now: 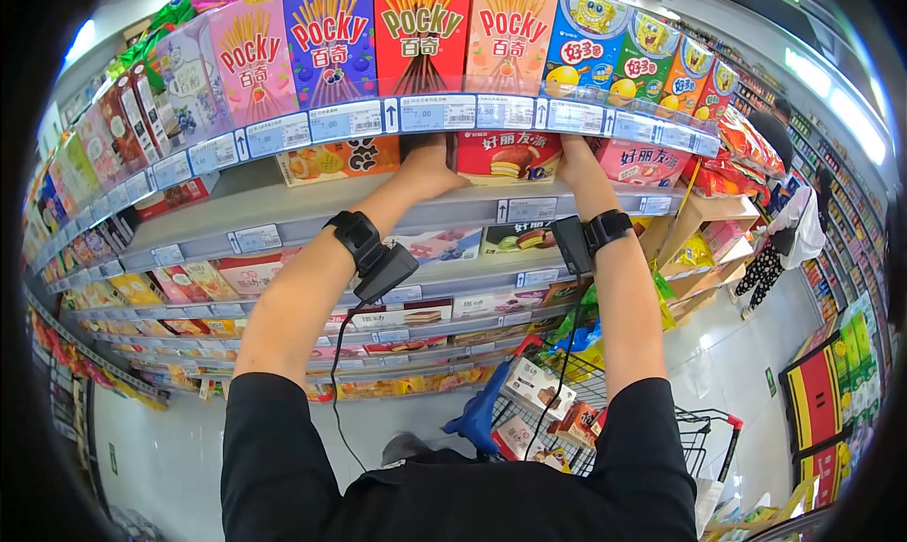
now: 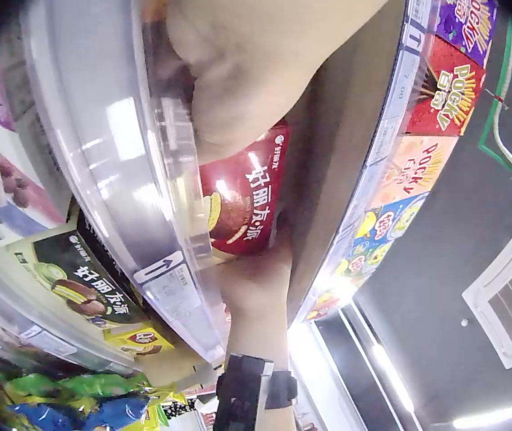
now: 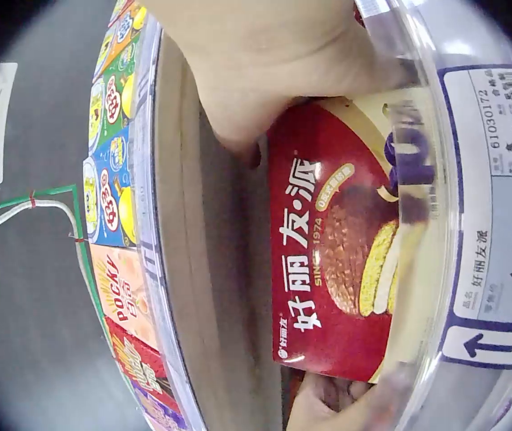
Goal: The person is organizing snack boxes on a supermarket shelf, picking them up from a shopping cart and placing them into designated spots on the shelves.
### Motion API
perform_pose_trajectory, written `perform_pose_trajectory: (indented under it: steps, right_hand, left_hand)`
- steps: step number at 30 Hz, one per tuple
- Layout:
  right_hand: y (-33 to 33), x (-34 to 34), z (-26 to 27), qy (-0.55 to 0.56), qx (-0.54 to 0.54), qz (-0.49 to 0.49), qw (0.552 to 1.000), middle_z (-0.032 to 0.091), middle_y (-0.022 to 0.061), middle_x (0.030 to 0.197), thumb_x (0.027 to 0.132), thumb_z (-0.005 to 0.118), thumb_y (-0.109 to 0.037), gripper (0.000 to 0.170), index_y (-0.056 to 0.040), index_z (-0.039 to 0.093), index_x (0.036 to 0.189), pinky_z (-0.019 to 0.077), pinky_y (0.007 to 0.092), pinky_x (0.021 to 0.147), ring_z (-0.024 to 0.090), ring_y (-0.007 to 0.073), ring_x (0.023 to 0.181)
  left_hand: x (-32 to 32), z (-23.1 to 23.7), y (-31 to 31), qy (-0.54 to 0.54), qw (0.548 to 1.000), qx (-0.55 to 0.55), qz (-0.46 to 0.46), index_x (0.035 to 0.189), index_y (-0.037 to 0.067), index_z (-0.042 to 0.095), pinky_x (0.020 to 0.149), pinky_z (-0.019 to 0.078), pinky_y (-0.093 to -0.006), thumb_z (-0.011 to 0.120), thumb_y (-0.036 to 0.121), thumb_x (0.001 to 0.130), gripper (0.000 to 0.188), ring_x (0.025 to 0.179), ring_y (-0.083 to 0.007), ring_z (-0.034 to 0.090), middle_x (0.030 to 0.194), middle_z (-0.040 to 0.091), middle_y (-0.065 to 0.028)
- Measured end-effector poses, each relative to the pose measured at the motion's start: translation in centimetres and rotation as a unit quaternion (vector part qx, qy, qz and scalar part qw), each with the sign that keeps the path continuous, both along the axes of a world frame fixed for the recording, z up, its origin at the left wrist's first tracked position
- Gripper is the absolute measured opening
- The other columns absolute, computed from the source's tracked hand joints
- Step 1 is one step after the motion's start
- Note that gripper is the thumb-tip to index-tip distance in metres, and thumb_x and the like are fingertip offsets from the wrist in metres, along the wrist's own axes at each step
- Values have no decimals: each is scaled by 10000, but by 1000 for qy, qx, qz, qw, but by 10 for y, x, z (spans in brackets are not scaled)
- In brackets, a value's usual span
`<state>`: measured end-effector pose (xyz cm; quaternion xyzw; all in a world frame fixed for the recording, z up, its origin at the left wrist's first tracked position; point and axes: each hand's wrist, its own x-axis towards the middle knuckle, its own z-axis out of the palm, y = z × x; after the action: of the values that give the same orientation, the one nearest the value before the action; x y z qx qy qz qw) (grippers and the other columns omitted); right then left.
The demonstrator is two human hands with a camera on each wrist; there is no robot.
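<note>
Red pie box [image 1: 507, 156] is sitting on the shelf [image 1: 250, 205] in the head view — left hand [image 1: 431, 168] touching its left end, right hand [image 1: 574, 157] its right. Left wrist view: both are flanking it. Right wrist view: fingers are mostly hiding — how far they're curling or gripping, I cannot tell.

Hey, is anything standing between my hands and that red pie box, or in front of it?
Nothing visible separates your left hand or right hand from the red pie box; they are at its two ends. In front, a clear plastic guard runs across the lower part of its face.
</note>
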<state>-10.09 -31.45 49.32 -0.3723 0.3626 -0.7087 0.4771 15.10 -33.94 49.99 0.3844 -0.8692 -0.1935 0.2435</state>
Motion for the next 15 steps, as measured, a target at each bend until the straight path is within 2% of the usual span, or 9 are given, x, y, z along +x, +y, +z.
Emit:
perform_pose_trajectory:
  steps: [3, 6, 7, 8, 10, 11, 12, 14, 15]
  right_hand:
    - [-8, -8, -4, -5, 13, 31, 999, 593, 75, 1145, 822, 626, -397, 420, -111, 548, 1119, 477, 413, 889, 571, 222, 1029]
    - [-17, -14, -9, 7, 18, 17, 1000, 602, 78, 1126, 824, 624, -389, 394, -113, 560, 1098, 483, 418, 879, 582, 227, 1011]
    - [-18, -15, -9, 15, 23, 14, 1000, 607, 80, 1116, 817, 633, -381, 382, -113, 569, 1081, 486, 419, 873, 585, 227, 1006]
    - [-21, -16, -10, -1, 37, 21, 999, 609, 79, 1111, 811, 642, -370, 379, -110, 570, 1077, 490, 415, 868, 588, 224, 995]
    - [-27, -18, -19, 15, -12, 0, 1000, 620, 72, 1073, 813, 643, -353, 354, -111, 573, 1061, 498, 406, 852, 596, 215, 964]
    - [-37, -23, -28, 5, -19, -14, 1000, 625, 67, 1049, 818, 638, -347, 329, -116, 576, 1044, 502, 401, 839, 599, 210, 947]
    - [-47, -28, -33, -3, -26, -26, 999, 629, 61, 1024, 823, 634, -340, 303, -122, 579, 1027, 507, 396, 826, 603, 206, 929]
    - [-28, -14, -19, 18, -19, -11, 1000, 642, 51, 937, 852, 592, -299, 195, -130, 587, 947, 539, 352, 701, 621, 188, 832]
    - [-39, -19, -28, -24, -20, -56, 998, 645, 46, 905, 861, 576, -289, 172, -132, 586, 930, 537, 343, 674, 623, 183, 801]
  left_hand:
    - [-4, 0, -12, -19, 1000, 22, 5, 1336, -120, 127, 970, 374, -352, 778, 420, 543, 1159, 1168, -377, 447, 1296, 370, -325]
    - [-8, 1, -25, -7, 993, 115, -20, 1322, -157, 116, 972, 358, -330, 788, 459, 508, 1222, 1193, -341, 415, 1316, 334, -324]
    - [-11, 4, -25, -21, 991, 135, 2, 1298, -144, 221, 917, 400, -314, 802, 397, 482, 1139, 1126, -300, 471, 1257, 410, -288]
    - [-10, 5, -26, -10, 992, 119, -31, 1303, -127, 245, 946, 382, -321, 805, 382, 481, 1117, 1167, -305, 444, 1259, 409, -293]
    - [-14, 1, -27, -52, 999, 6, -6, 1295, -109, 283, 987, 335, -332, 787, 421, 510, 1073, 1180, -333, 415, 1284, 397, -271]
    - [-14, 6, -26, -69, 997, 37, -10, 1281, -83, 332, 983, 337, -324, 786, 407, 512, 1019, 1184, -328, 412, 1272, 411, -262]
    - [-17, 6, -29, -91, 994, 51, 17, 1240, -78, 394, 933, 380, -328, 785, 384, 528, 935, 1106, -284, 475, 1204, 479, -240]
    - [-31, -32, -80, -81, 988, 115, -56, 1204, -54, 461, 866, 423, -328, 773, 379, 557, 838, 979, -242, 546, 1125, 553, -194]
    - [-31, -23, -66, -102, 989, 108, -16, 1103, -15, 566, 791, 450, -334, 756, 372, 589, 671, 855, -216, 579, 978, 620, -146]
